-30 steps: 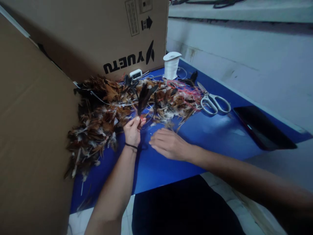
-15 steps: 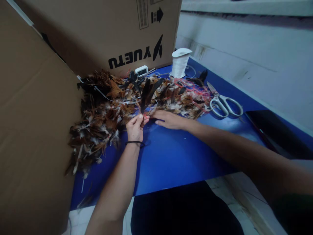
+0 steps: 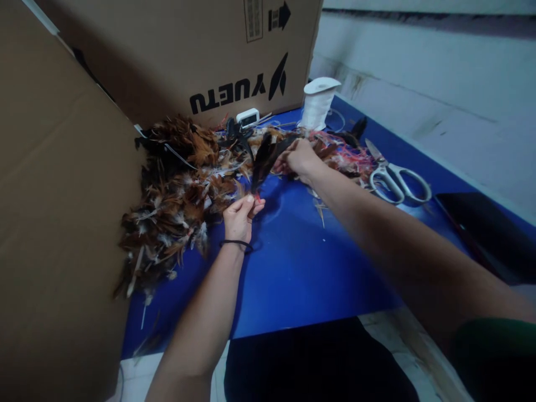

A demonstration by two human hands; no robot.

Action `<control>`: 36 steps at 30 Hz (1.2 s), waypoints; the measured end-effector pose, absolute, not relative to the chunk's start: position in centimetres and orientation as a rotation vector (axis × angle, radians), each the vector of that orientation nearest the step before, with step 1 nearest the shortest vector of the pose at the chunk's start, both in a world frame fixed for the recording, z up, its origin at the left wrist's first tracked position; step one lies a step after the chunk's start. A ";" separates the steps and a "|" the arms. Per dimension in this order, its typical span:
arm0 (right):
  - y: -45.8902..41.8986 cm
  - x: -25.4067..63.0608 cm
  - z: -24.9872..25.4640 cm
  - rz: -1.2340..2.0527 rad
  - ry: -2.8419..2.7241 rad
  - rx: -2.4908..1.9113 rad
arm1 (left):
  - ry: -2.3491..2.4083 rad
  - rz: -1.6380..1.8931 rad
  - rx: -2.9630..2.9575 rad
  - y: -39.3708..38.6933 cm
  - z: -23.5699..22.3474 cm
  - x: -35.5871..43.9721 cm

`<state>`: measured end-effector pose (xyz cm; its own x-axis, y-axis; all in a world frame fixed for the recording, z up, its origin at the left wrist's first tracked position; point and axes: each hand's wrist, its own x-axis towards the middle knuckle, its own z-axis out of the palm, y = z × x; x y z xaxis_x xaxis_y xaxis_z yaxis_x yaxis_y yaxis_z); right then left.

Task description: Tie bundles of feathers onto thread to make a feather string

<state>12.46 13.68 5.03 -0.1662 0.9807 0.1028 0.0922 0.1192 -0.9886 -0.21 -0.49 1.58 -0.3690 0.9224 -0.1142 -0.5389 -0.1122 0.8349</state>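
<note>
My left hand [image 3: 239, 218], with a black band at its wrist, pinches a small bunch of dark feathers [image 3: 263, 164] by the base. The feathers point up and away from me, and a bit of red fibre shows at my fingertips. Just beyond and to the right, my right hand [image 3: 300, 157] reaches over the feather pile, its fingers bent down and pressed together. What lies between those fingertips is hidden. Brown, black and white feathers [image 3: 176, 195] are heaped to the left of my hands, and pinkish-red strands [image 3: 352, 155] lie right of my right hand.
Silver scissors [image 3: 389, 181] lie on the blue table [image 3: 293, 279], with a black phone-like slab [image 3: 481, 229] farther right. Behind stand a white spool [image 3: 317, 106] and a small white display device [image 3: 248, 118]. Cardboard boxes [image 3: 146, 56] wall off the left and back.
My right hand has moved forward from the near side of the table onto the feathers. The left hand keeps its pinch on the dark feathers. The view has shifted slightly.
</note>
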 end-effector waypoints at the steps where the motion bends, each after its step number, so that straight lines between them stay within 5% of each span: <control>1: 12.2 12.8 5.4 1.193 -1.474 -1.149 | 1.010 1.705 0.535 -0.5 1.6 -0.2; 8: 3.0 13.8 5.4 1.291 -1.736 -1.035 | 0.979 1.675 0.532 -0.6 1.3 0.2; 17: 1.2 12.5 3.5 0.525 -1.923 -1.042 | 1.034 1.690 0.577 -0.8 1.2 0.5; 31: 0.2 13.5 3.4 -0.056 -2.208 -0.966 | 1.158 1.710 0.696 -0.5 0.2 0.6; 36: 0.2 13.6 3.5 -0.035 -2.253 -0.868 | 1.388 1.722 1.070 -0.6 -0.5 0.0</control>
